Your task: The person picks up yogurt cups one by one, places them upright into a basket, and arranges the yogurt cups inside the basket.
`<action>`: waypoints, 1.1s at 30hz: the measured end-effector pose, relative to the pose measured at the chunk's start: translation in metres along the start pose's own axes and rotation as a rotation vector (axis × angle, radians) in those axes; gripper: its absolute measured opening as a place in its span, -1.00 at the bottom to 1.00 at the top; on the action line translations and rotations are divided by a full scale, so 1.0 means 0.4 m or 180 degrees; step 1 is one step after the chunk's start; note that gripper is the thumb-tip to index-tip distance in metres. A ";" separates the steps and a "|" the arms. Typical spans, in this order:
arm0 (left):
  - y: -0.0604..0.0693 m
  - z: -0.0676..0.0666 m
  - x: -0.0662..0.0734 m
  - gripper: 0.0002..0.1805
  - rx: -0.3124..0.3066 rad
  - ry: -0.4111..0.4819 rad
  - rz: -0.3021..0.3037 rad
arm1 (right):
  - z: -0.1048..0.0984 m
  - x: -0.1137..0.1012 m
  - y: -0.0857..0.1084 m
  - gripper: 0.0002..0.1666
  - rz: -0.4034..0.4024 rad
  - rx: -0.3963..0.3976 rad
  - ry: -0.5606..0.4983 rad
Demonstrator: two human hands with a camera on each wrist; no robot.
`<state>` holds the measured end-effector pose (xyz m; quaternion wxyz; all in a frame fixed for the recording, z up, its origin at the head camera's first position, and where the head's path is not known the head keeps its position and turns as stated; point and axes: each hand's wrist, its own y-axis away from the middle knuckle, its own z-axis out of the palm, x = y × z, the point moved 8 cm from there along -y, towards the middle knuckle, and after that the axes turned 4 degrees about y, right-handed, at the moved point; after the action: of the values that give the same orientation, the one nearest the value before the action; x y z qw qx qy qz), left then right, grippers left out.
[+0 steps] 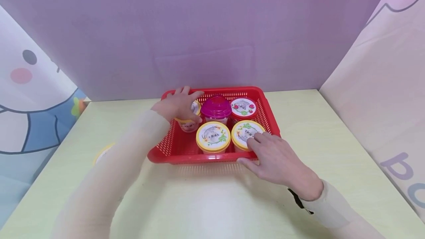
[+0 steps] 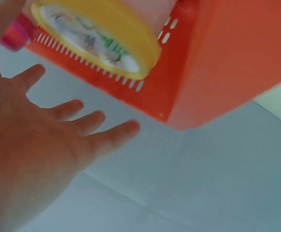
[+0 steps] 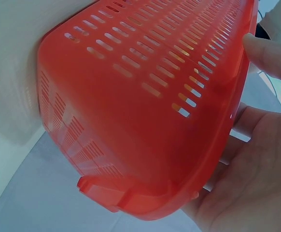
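Note:
A red plastic basket (image 1: 189,158) with slotted walls sits on the table, holding several lidded cups. My left hand (image 1: 176,104) is over its back left part with fingers spread, above a yellow-lidded cup (image 1: 187,126); the left wrist view shows a gap between them. At the front right corner my right hand (image 1: 280,159) grips the basket rim, thumb outside and fingers inside, as the right wrist view also shows. Beside these fingers is another yellow-lidded cup (image 1: 241,132). A third yellow-lidded cup (image 1: 213,137) stands left of it.
Behind the front cups are a cup with a domed purple lid (image 1: 216,108) and a red-lidded cup (image 1: 244,107). A yellow-rimmed lid (image 1: 102,154) lies outside the basket, mostly hidden by my left sleeve. A purple cloth wall (image 1: 206,40) rises behind.

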<state>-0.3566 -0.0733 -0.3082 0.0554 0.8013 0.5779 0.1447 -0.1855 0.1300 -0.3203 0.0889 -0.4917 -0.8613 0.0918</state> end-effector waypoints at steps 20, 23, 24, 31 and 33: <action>0.016 -0.037 -0.016 0.19 0.0296 -0.0072 0.0141 | 0.002 0.002 0.001 -0.46 0.0026 -0.0050 -0.0021; 0.022 -0.041 -0.019 0.10 0.0295 0.0004 0.0154 | 0.002 0.002 0.002 -0.45 0.0028 -0.0050 -0.0023; 0.025 -0.042 -0.021 0.09 0.0292 0.0016 0.0152 | 0.002 0.002 0.002 -0.44 0.0028 -0.0051 -0.0026; 0.060 -0.046 -0.047 0.07 0.0233 0.0014 0.0109 | 0.001 0.001 0.002 -0.45 0.0008 -0.0031 -0.0034; 0.071 -0.045 -0.056 0.06 0.0209 0.0011 0.0099 | -0.001 0.001 0.003 -0.45 0.0004 -0.0015 -0.0030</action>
<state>-0.3425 -0.1051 -0.2874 0.0259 0.8113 0.5698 0.1279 -0.1848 0.1309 -0.3203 0.0836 -0.4920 -0.8617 0.0921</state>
